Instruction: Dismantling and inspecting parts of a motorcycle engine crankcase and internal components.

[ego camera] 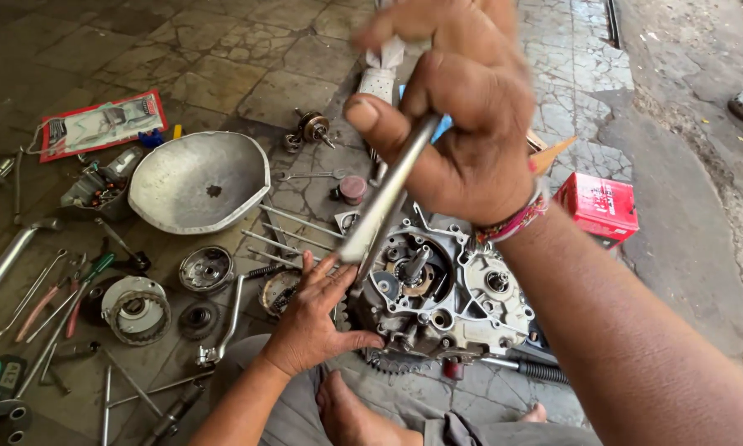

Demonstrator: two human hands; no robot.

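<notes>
A shallow, dented grey metal bowl point(198, 180) sits on the cracked stone floor point(239, 49) at about ten o'clock from the engine, with nothing in it but a small dark spot at its centre; just to its nine o'clock a small grey tray point(99, 186) holds a jumble of little dark parts too small to tell apart. The silver aluminium engine crankcase point(446, 293), cover off with gears and shaft showing, lies on the floor at the centre. Loose parts crowd its nine o'clock side: a round clutch drum point(136, 307), a chrome kick lever point(231, 318), long thin steel rods point(293, 231) and spanners point(37, 297). At two o'clock a red cardboard box point(596, 205) stands near, and beyond it the rougher grey ground is more open. The left hand point(314, 318) lies flat, fingers spread, against the crankcase's nine o'clock edge, gripping nothing. The right hand point(462, 124) is raised above the crankcase at twelve o'clock, its grip curled tight around the upper end of a long silver steel bar point(384, 202), which slants down toward seven o'clock, its lower end just above the left hand's fingers and the case's rim.
</notes>
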